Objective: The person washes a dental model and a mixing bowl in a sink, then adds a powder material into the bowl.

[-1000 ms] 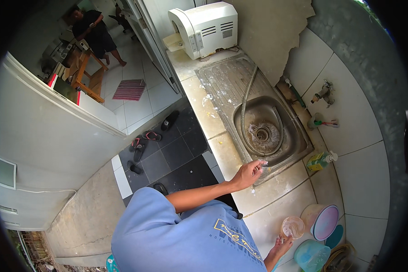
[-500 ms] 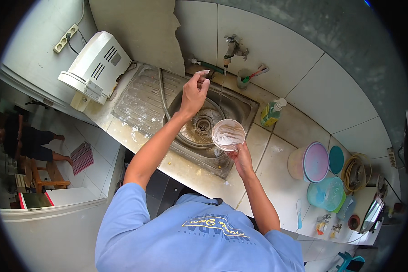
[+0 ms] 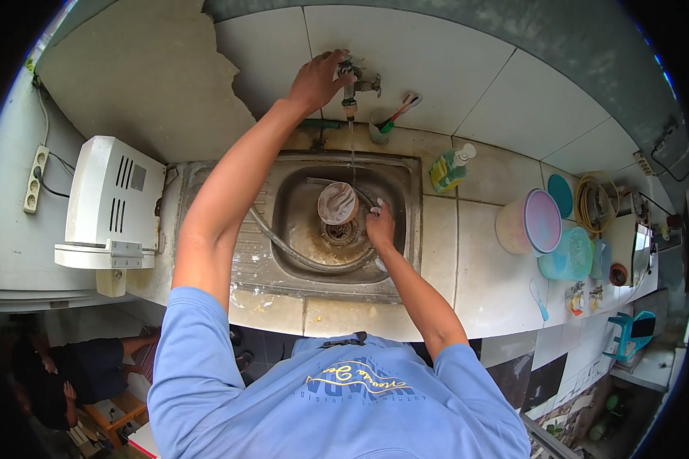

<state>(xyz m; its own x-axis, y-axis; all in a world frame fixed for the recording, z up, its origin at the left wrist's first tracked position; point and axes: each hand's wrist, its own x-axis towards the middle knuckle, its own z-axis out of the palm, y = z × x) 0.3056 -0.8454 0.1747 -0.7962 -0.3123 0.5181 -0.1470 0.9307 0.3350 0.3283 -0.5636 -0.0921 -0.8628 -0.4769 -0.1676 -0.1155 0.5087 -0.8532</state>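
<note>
High against the tiled wall, my left hand (image 3: 319, 81) has its fingers closed around the top of the tap (image 3: 350, 89). A thin stream of water (image 3: 352, 149) falls from the spout into the steel sink (image 3: 298, 268). A small round bowl (image 3: 337, 203), smeared white inside, rests in the basin by the drain (image 3: 339, 232). Just right of the bowl is my right hand (image 3: 380, 226), thumb and fingers apart, a small gap showing between it and the rim. White residue marks its fingertips. A grey hose (image 3: 291, 252) curves through the basin.
Behind the sink stand a cup with toothbrushes (image 3: 380, 126) and a green soap bottle (image 3: 452, 168). Tubs (image 3: 517, 226) and a blue bowl (image 3: 566, 256) crowd the right counter. A white appliance (image 3: 107, 203) stands left. Another person (image 3: 76, 375) is at lower left.
My left hand has risen from above the basin to the tap. My right hand has let go of the bowl, which now sits in the sink. The view has turned and shifted.
</note>
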